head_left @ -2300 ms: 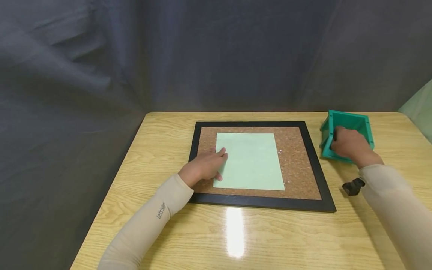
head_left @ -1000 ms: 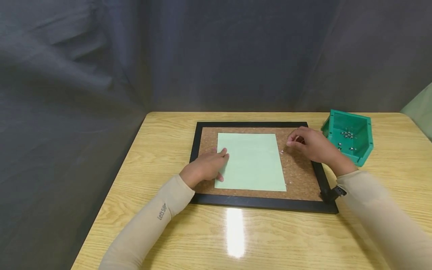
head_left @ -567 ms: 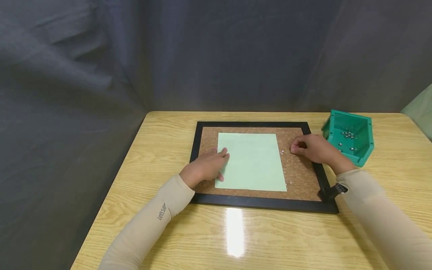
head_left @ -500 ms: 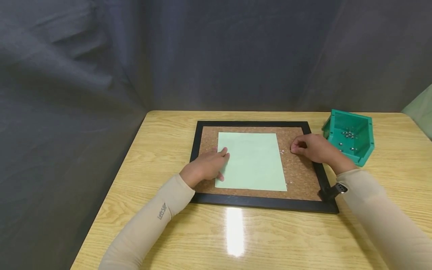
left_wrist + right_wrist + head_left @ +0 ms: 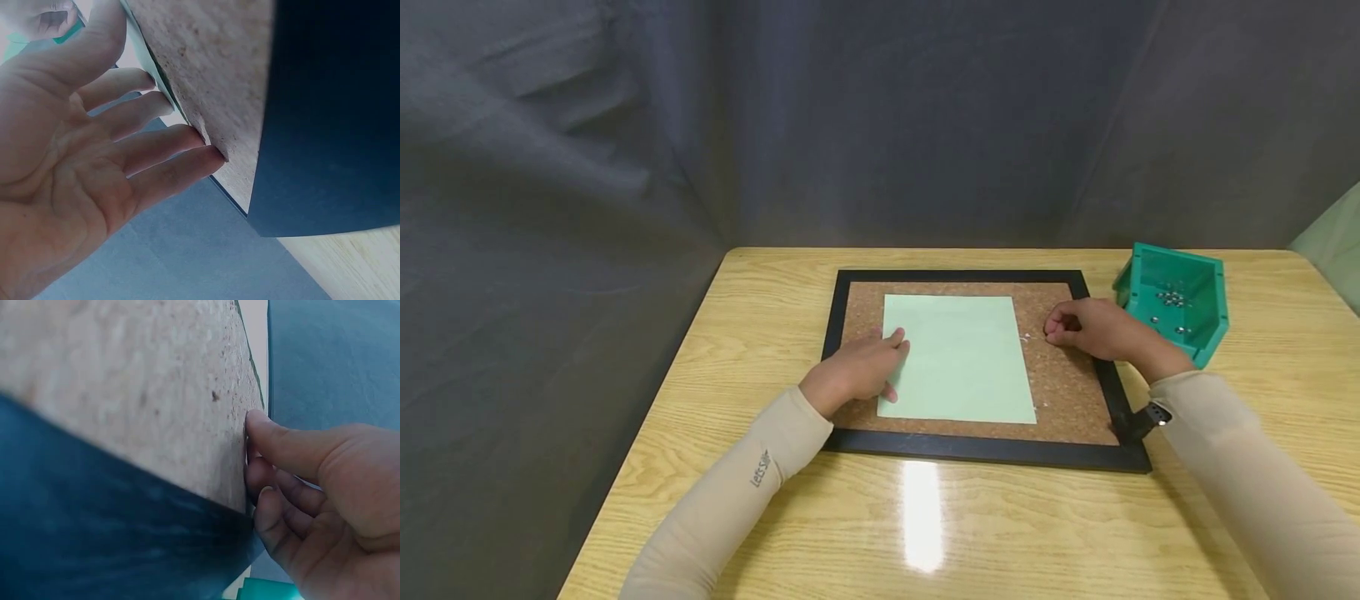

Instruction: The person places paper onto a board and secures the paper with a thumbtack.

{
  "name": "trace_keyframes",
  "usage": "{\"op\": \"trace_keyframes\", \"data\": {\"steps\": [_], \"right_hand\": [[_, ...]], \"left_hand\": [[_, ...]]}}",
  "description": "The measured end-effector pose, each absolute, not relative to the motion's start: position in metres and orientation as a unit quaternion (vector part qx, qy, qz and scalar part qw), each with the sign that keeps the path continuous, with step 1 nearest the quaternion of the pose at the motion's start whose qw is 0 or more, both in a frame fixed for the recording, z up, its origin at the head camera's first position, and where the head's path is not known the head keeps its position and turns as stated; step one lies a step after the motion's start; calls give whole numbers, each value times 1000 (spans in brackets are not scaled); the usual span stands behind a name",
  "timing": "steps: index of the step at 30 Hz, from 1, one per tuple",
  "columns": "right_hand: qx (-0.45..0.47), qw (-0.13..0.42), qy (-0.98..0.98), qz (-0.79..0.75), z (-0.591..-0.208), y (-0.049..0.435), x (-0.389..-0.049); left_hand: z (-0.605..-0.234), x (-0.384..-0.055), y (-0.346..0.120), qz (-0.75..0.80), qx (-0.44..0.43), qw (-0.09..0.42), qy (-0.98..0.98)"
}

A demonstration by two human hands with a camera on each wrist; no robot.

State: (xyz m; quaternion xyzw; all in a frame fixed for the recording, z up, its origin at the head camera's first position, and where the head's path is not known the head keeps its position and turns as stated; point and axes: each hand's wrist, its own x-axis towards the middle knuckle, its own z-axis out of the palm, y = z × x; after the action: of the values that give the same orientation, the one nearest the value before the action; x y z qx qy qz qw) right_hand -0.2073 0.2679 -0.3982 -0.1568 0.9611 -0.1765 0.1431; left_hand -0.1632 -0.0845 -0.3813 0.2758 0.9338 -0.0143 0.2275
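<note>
A pale green sheet of paper [image 5: 962,358] lies on a black-framed cork board [image 5: 1067,400]. My left hand [image 5: 859,371] rests on the paper's left edge, fingers spread and nearly straight; in the left wrist view its fingertips [image 5: 209,150] meet the sheet and cork. To the right of the sheet, my right hand [image 5: 1090,329] is down at the bare cork, thumb and fingers bent into a pinch. In the right wrist view the thumb and fingertips [image 5: 257,422] are right at the cork surface. The small thing in the pinch is hidden by them.
A teal bin [image 5: 1213,317] behind the right forearm holds several small shiny metal pieces [image 5: 1171,298]. Tiny white specks [image 5: 1025,337] show along the sheet's right edge. The board lies on a wooden table [image 5: 1000,533] with dark cloth [image 5: 925,125] behind and to the left.
My right hand has come out of the teal bin, moved left over the board and lowered to the cork, where it has stayed for the last half second. The left hand has not moved.
</note>
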Motion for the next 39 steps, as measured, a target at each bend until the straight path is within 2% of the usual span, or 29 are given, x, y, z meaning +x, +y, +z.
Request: {"op": "trace_keyframes", "data": {"steps": [13, 26, 39], "right_hand": [[-148, 155, 943, -254, -401, 273, -206], [-53, 215, 898, -381, -395, 276, -201], [-40, 219, 898, -380, -404, 277, -206]], "left_hand": [[-382, -165, -86, -11, 279, 230, 932], [-387, -169, -90, -9, 282, 228, 932], [-388, -173, -95, -29, 283, 221, 933]]}}
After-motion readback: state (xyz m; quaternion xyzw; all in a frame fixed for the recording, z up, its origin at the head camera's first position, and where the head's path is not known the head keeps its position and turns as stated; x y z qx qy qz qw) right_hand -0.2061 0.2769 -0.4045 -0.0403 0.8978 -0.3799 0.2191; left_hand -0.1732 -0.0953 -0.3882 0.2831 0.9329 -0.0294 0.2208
